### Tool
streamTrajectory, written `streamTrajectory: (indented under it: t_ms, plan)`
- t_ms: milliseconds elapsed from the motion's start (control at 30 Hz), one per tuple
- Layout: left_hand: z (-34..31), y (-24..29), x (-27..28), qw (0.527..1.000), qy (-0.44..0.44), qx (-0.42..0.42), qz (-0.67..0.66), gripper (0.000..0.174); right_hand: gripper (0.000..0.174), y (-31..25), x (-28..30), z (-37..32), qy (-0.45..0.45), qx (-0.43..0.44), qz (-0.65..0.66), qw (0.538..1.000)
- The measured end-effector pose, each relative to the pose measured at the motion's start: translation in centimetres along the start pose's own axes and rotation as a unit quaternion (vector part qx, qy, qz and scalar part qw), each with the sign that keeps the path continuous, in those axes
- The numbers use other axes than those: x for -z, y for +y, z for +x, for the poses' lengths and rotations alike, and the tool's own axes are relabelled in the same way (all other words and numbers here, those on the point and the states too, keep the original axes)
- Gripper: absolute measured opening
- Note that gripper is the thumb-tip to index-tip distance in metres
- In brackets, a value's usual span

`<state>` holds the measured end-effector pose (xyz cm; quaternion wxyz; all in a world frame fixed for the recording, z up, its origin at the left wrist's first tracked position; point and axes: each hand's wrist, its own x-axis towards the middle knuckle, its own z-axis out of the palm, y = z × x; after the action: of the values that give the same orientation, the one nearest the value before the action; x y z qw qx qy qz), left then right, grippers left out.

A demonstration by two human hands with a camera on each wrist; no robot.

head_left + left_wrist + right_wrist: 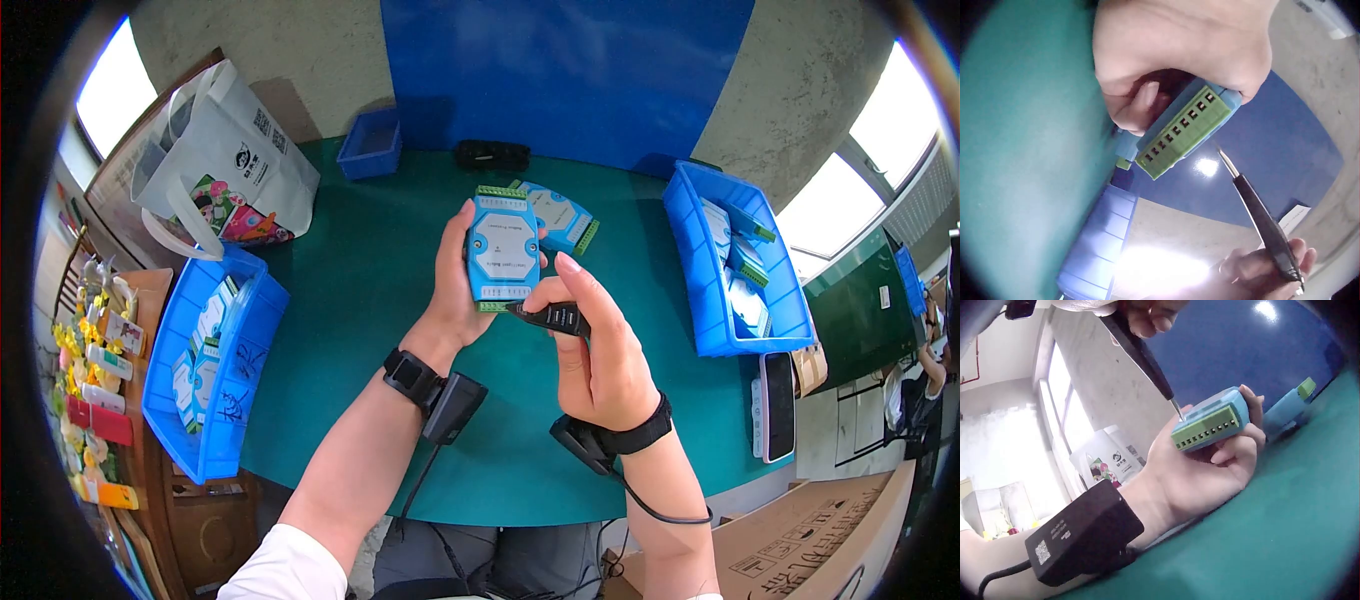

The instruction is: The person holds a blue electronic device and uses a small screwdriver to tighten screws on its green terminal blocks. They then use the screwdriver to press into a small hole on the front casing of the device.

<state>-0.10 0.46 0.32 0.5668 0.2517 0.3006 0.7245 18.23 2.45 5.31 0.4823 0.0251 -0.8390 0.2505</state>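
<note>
My left hand grips a blue module with a pale label and a green terminal block along each short end. In the left wrist view one green terminal block faces the camera, its row of slots showing. My right hand pinches black tweezers with bare metal tips. Those tips point at the module's near end; in the right wrist view the tweezers reach right to the edge above the green terminal block. Behind the held module, a second blue module lies on the table.
Blue bins holding more modules stand left and right on the green table. A small blue bin, a black object and a white bag are at the back. A phone lies at the right edge.
</note>
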Motion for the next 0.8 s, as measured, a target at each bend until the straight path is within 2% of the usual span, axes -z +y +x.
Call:
streamTrajectory:
  t_ms: [500, 600, 800]
  plan:
    - [-0.31, 0.27, -0.93, 1.0, 0.016, 0.009, 0.005, 0.074, 0.072, -0.33, 0.15, 0.37, -0.016, -0.007, 0.011, 1.0]
    - [-0.2, 0.1, -0.68, 1.0, 0.012, 0.006, 0.004, 0.073, 0.068, -0.46, 0.18, 0.24, -0.011, -0.046, 0.023, 0.999]
    - [-0.27, 0.14, -0.73, 1.0, 0.014, 0.005, -0.002, 0.073, 0.069, -0.17, 0.15, 0.12, -0.014, -0.045, 0.015, 0.999]
